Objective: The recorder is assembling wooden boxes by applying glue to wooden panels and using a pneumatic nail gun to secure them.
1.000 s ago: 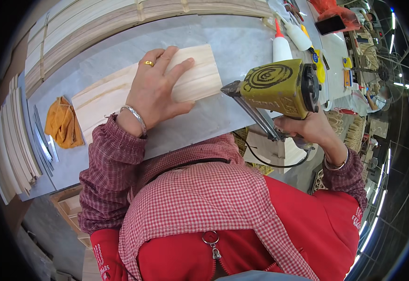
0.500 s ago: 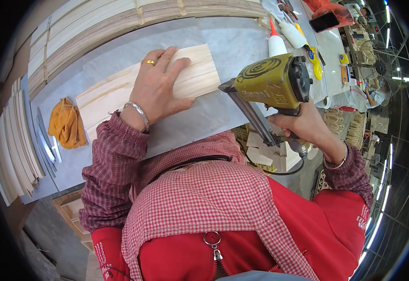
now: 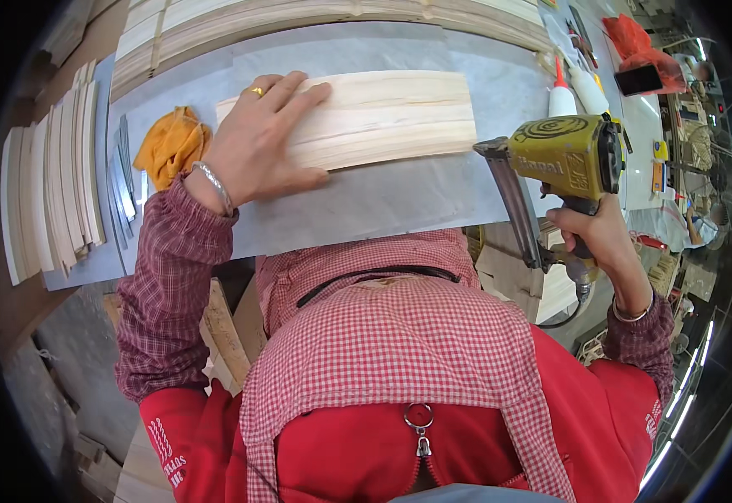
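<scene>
Pressing flat on the left end of the pale wooden board, the left hand keeps its fingers spread open and grips nothing, the board lying where it was on the grey tabletop. The right hand, fingers wrapped around the handle, has drawn the yellow nail gun off the board's right end, so that shot looks done.

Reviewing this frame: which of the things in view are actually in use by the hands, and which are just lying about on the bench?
In use:
- wooden board, pressed flat under the left hand
- yellow nail gun, gripped by the right hand at the board's right end

Lying about:
- orange cloth
- glue bottle
- stacked wooden strips
- long planks along the far edge
</scene>
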A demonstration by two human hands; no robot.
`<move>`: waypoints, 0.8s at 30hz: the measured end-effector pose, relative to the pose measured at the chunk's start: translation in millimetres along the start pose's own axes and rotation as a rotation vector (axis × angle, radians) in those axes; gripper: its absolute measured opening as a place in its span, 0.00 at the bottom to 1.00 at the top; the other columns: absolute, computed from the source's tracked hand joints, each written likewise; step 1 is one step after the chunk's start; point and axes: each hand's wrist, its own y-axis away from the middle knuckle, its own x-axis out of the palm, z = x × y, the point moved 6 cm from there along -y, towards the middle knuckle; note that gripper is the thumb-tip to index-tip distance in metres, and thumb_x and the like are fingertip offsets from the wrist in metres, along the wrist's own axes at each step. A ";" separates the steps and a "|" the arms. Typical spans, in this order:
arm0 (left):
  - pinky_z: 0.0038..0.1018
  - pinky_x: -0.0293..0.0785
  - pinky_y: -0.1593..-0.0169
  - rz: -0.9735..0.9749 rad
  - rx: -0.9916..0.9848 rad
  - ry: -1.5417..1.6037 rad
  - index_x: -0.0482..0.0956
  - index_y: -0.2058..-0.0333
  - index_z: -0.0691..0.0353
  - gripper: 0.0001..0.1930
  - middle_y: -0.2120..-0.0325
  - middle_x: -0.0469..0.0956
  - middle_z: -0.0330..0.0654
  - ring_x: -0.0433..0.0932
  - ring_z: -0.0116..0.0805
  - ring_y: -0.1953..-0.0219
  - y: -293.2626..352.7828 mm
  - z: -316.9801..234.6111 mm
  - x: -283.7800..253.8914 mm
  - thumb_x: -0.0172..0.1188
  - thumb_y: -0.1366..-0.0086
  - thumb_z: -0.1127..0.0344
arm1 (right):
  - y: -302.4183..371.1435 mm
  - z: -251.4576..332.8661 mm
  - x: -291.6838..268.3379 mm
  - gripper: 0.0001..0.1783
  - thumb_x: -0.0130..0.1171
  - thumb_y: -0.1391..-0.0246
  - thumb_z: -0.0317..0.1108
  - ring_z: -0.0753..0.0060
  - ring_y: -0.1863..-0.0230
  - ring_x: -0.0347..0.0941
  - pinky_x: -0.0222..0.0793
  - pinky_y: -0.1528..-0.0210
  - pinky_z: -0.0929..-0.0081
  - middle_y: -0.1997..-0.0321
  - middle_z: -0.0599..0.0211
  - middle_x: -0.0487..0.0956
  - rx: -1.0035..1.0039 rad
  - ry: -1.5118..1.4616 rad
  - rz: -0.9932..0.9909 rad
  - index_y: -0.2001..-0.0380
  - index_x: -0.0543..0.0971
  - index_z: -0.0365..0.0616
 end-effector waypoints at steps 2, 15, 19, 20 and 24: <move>0.35 0.66 0.44 0.028 -0.010 -0.006 0.66 0.42 0.51 0.46 0.43 0.65 0.45 0.65 0.47 0.45 -2.8 -0.3 -1.5 0.72 0.63 0.48 | 2.4 0.1 4.1 0.16 0.60 0.60 0.23 0.80 0.88 0.62 0.57 0.85 0.82 0.82 0.69 0.71 -0.008 -0.013 -0.013 0.64 0.74 0.37; 0.34 0.67 0.47 -0.071 0.051 0.004 0.69 0.44 0.54 0.44 0.45 0.67 0.45 0.66 0.47 0.48 -0.2 0.8 -0.1 0.72 0.65 0.52 | 17.8 59.0 72.0 0.21 0.62 0.62 0.25 0.75 0.75 0.69 0.66 0.71 0.79 0.72 0.66 0.78 -0.083 0.132 0.126 0.59 0.75 0.37; 0.34 0.67 0.48 -0.098 0.063 0.009 0.70 0.45 0.55 0.44 0.46 0.67 0.46 0.66 0.47 0.49 0.4 0.3 1.3 0.72 0.65 0.53 | 17.3 65.9 86.4 0.20 0.62 0.61 0.25 0.72 0.72 0.70 0.67 0.68 0.78 0.71 0.67 0.78 -0.083 0.142 0.179 0.59 0.75 0.36; 0.34 0.67 0.48 -0.102 0.062 0.011 0.70 0.45 0.55 0.44 0.46 0.67 0.46 0.66 0.47 0.49 0.6 0.6 1.2 0.72 0.65 0.53 | 17.0 66.4 87.4 0.20 0.62 0.61 0.25 0.72 0.72 0.70 0.67 0.68 0.78 0.71 0.67 0.78 -0.083 0.147 0.178 0.59 0.75 0.36; 0.33 0.67 0.48 -0.122 0.062 0.018 0.70 0.45 0.55 0.43 0.46 0.67 0.46 0.67 0.47 0.49 2.4 0.2 0.6 0.72 0.66 0.54 | 17.2 67.7 91.2 0.19 0.61 0.61 0.25 0.73 0.74 0.69 0.66 0.70 0.78 0.72 0.66 0.77 -0.123 0.140 0.171 0.61 0.75 0.36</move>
